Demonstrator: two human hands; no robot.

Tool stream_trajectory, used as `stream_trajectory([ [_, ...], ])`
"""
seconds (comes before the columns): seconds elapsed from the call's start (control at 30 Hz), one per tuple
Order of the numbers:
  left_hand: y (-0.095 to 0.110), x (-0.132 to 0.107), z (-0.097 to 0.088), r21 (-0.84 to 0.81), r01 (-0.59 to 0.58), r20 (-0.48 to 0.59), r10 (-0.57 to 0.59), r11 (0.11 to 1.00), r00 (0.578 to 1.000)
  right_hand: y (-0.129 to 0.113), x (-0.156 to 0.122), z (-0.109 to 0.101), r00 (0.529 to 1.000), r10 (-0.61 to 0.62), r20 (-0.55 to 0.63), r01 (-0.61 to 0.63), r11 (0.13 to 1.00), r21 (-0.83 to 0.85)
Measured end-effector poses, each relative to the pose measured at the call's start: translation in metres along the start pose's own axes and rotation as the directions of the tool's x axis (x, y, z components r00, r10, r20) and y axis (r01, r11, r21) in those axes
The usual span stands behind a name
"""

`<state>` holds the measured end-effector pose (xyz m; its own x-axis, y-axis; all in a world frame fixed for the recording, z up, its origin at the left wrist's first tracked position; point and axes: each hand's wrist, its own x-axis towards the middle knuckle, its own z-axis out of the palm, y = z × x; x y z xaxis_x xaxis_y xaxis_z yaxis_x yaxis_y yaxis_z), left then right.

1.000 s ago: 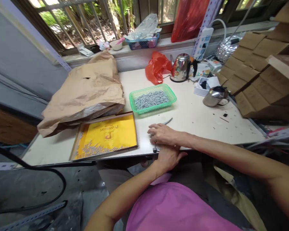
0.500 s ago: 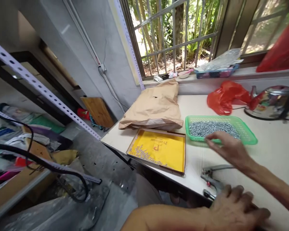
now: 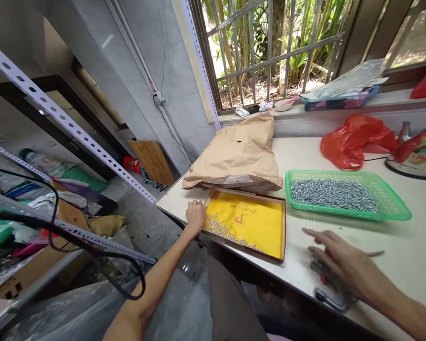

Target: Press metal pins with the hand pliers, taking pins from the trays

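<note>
Shallow yellow-lined tray (image 3: 261,227) of loose metal pins (image 3: 223,230) lies flat by the left hand (image 3: 196,215); metal tool (image 3: 335,299), partly hidden by the right hand (image 3: 344,258).

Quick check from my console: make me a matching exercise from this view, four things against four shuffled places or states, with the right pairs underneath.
1. Left hand
2. Green plastic basket
3. Right hand
4. Brown paper bag

A. Over the metal hand tool
B. Lying beyond the yellow-lined tray
C. At the tray's left end
D. Holding a heap of small metal pieces

Right pairs: 1-C, 2-D, 3-A, 4-B
</note>
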<state>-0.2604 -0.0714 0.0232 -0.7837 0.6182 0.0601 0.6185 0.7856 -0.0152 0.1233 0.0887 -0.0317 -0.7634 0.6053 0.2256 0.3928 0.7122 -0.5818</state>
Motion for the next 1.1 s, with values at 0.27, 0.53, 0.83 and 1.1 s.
stream_trajectory([
  [0.27,-0.017,0.01,0.008,-0.088,0.062,0.124,-0.051,0.994,0.991,-0.044,0.015,0.049,0.98,0.038,0.194,-0.024,0.997,-0.076],
  [0.53,-0.017,0.003,0.003,-0.083,0.044,0.115,-0.035,0.996,0.993,-0.035,0.014,0.06,0.992,0.069,0.108,-0.063,0.996,-0.064],
  [0.83,-0.017,-0.001,0.002,-0.044,0.021,0.116,-0.016,0.999,0.993,-0.04,0.014,0.064,0.989,0.101,0.111,-0.088,0.989,-0.12],
  [1.1,0.025,0.021,0.004,-0.053,-0.429,-0.017,0.429,0.902,0.903,-0.042,0.016,0.07,0.986,0.128,0.103,-0.106,0.975,-0.196],
])
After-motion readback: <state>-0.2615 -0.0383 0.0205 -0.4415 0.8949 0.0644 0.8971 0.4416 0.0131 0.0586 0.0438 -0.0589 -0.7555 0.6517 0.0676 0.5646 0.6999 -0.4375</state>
